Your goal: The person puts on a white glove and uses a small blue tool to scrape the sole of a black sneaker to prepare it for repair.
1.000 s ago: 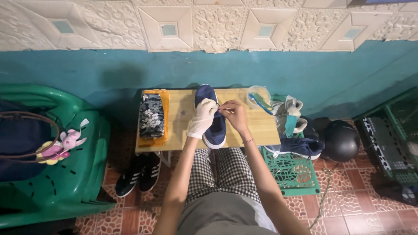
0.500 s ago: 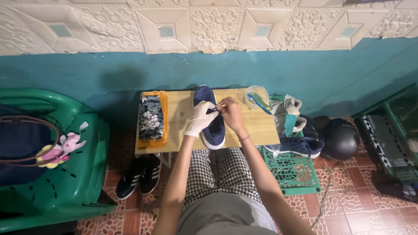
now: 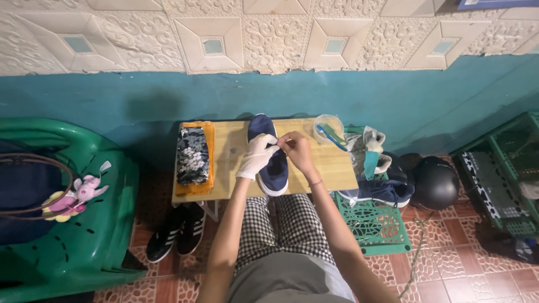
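Observation:
A navy blue sneaker with a white sole lies on a small wooden table, toe pointing to the wall. My left hand, in a white glove, rests on the shoe's left side over the laces. My right hand, bare, pinches at the lace area from the right; its fingertips meet the gloved ones. A folded dark floral cloth on an orange cloth lies at the table's left end. A clear plastic bowl with a blue brush stands at the table's right rear.
A green plastic chair with a bag and a pink toy stands at the left. Black sneakers sit under the table. A green crate with more shoes, a black helmet and another green crate are on the right.
Both hands stay on the blue sneaker's laces with small finger movements. The view has shifted slightly.

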